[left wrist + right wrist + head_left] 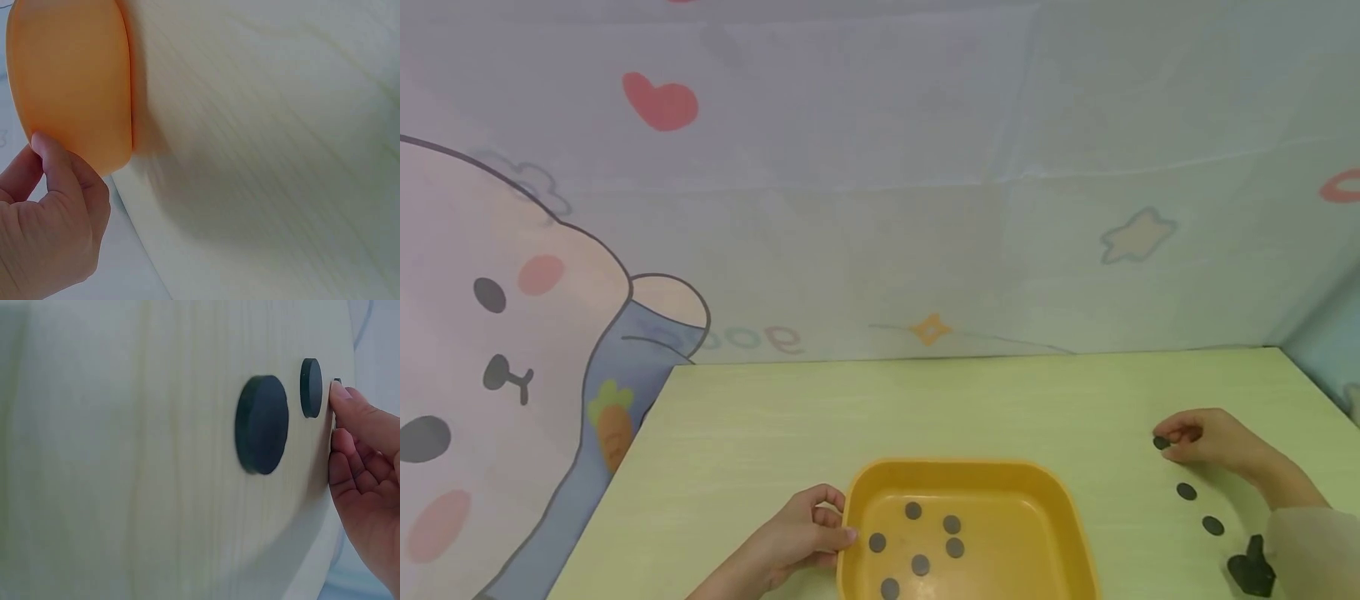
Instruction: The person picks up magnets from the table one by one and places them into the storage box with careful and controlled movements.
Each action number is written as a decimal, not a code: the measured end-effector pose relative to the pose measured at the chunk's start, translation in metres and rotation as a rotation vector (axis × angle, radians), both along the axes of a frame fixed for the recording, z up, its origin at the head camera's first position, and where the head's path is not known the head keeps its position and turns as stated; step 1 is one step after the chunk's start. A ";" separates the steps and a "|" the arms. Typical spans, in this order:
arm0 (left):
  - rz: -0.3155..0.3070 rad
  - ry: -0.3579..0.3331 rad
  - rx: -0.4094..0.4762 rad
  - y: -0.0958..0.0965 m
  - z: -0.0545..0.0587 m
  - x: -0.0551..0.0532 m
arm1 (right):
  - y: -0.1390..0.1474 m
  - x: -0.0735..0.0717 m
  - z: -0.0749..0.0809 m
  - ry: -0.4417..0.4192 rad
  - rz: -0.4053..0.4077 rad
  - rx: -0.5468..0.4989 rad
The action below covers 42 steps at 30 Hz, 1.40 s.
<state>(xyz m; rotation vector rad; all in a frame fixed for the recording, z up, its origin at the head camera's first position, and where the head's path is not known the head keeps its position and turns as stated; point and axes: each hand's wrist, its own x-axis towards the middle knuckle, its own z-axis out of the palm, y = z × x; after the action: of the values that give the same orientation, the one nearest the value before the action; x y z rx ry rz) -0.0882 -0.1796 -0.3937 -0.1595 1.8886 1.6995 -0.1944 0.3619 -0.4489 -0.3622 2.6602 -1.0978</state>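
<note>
My left hand (808, 533) pinches the left wall of a yellow tray (970, 469), thumb over the rim and the other fingers outside. In the left wrist view, the tray's outer wall (69, 75) rises beside that hand (56, 212). Several grey round discs (921, 565) lie flat inside the tray, mostly in its left half. At the right of the table, my right hand (1213, 442) pinches a small black disc (1161, 442) by its edges, close over the tabletop. Two more black discs, one nearer (1213, 526) and one farther (1186, 492), lie in a row below it.
The pale wooden table (760, 417) ends at a printed cloth backdrop (880, 208) behind it. A black knobbed device (1252, 570) sits by the right sleeve (1311, 550). Bare tabletop lies between the tray and the row of discs.
</note>
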 end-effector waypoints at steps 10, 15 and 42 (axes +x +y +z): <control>0.014 -0.015 -0.015 -0.002 0.000 0.002 | -0.005 -0.002 -0.002 0.047 0.117 0.018; 0.011 -0.008 -0.015 -0.001 0.001 0.001 | -0.001 -0.002 0.001 0.026 0.100 0.024; -0.001 -0.005 0.010 0.001 0.001 0.000 | 0.005 0.016 0.033 -0.164 0.031 -0.164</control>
<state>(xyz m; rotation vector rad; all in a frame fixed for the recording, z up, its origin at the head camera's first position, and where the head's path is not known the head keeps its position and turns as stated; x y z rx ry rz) -0.0880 -0.1789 -0.3922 -0.1582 1.8758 1.7065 -0.1787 0.3666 -0.4157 -0.3267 2.4231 -1.2818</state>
